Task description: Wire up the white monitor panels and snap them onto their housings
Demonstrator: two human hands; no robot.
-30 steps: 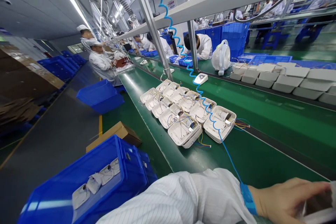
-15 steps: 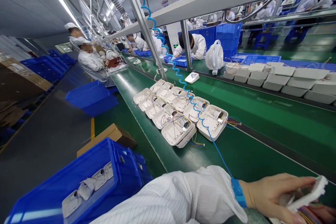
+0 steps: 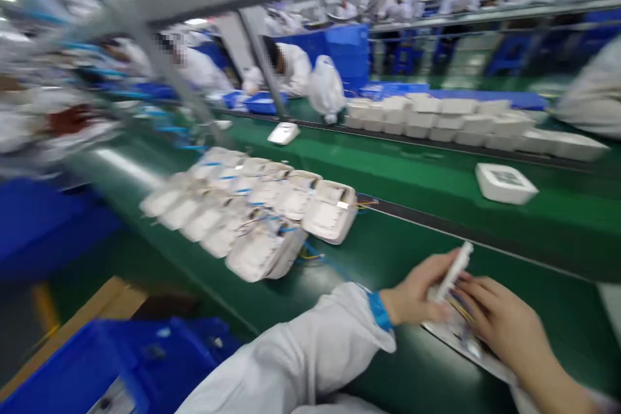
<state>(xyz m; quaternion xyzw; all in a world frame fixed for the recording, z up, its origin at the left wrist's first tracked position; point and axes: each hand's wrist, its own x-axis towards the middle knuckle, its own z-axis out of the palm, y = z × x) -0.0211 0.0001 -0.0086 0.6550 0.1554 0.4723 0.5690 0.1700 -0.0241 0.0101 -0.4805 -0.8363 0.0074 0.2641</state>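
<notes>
My left hand [image 3: 420,288], with a blue band at the wrist, grips a small white plastic part [image 3: 455,272] held on edge. Against the same part and some coloured wires [image 3: 460,308] my right hand [image 3: 504,320] has its fingers bent; whether they pinch the wires is blurred. Below both hands lies a white housing [image 3: 485,362] on the green bench, partly covered by the right hand. To the left, several open white housings [image 3: 330,210] with wires stand in two rows.
A white device [image 3: 507,182] sits on the green belt [image 3: 412,191], another [image 3: 283,133] farther left. Behind are stacked white housings [image 3: 466,123], a fan [image 3: 326,87] and people in white. Blue bins [image 3: 160,352] stand at lower left; a metal frame crosses above.
The view has swung right, so the housings appear farther left. My right hand and the housing under it have come fully into view; my left hand still holds the white part.
</notes>
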